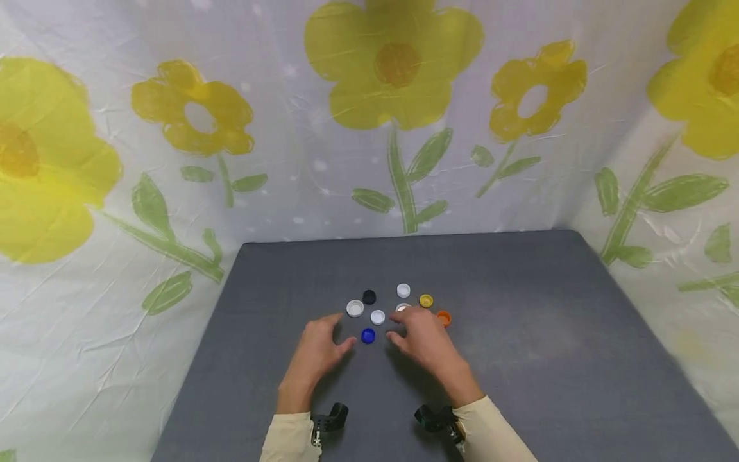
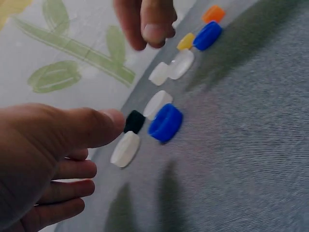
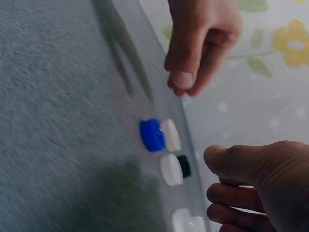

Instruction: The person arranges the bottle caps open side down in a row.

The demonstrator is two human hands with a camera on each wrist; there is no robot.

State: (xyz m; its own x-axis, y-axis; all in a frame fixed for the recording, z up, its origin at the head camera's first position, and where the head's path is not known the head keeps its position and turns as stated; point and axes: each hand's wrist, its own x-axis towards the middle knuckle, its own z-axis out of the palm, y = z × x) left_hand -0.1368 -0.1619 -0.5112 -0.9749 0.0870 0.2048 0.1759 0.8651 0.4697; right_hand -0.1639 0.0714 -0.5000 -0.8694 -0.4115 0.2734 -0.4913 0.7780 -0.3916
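Note:
Several plastic bottle caps lie grouped on a grey table. My left hand (image 1: 317, 346) hovers at their left, fingers apart and holding nothing, nearest a blue cap (image 1: 368, 335) and a wide white cap (image 1: 355, 308). My right hand (image 1: 428, 340) is above the right side of the group, also holding nothing. It partly covers a white cap (image 1: 402, 307) and borders an orange cap (image 1: 444, 318). Between the hands sits another white cap (image 1: 378, 317). Farther back are a black cap (image 1: 369, 296), a white one (image 1: 403, 290) and a yellow cap (image 1: 426, 300). A second blue cap (image 2: 208, 35), hidden in the head view, shows in the left wrist view.
The grey tabletop (image 1: 519, 359) stretches out on both sides of the caps. A white curtain (image 1: 300, 160) printed with yellow flowers hangs behind the table and along its sides. Dark wrist straps (image 1: 331, 418) sit by the light sleeves (image 1: 491, 430).

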